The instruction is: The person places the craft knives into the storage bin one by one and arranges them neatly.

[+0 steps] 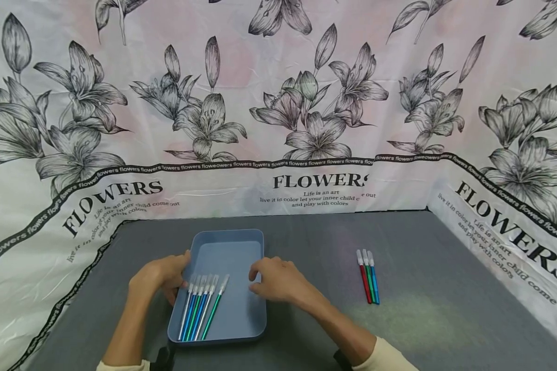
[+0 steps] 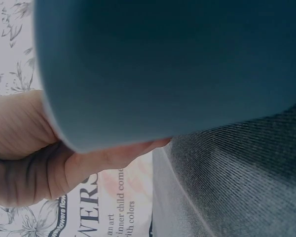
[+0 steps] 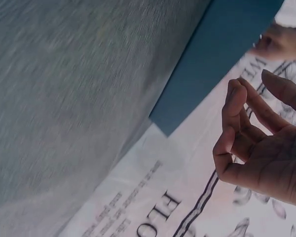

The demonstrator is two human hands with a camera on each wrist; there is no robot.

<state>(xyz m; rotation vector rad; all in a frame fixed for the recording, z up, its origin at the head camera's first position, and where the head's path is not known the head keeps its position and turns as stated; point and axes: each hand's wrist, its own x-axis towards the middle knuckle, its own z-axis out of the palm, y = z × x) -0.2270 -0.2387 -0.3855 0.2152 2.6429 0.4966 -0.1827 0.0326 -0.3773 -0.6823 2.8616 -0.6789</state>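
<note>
A blue-grey tray (image 1: 236, 319) lies on the table with several capped felt-tip pens (image 1: 197, 309) in its left half. Most of those pens are side by side; a green one (image 1: 213, 312) slants slightly apart at their right. My left hand (image 1: 160, 275) grips the tray's left rim, and in the left wrist view its fingers (image 2: 103, 165) reach along the outside of the tray wall. Over the tray's right rim hovers my right hand (image 1: 280, 281), holding nothing. The right wrist view shows its fingers (image 3: 232, 103) loosely bent, the thumb apart from them.
Red, green and blue felt-tip pens (image 1: 369, 278) lie together on the grey table (image 1: 427, 268), well right of the tray. A flower-printed cloth (image 1: 315, 190) rises behind the table and along both sides.
</note>
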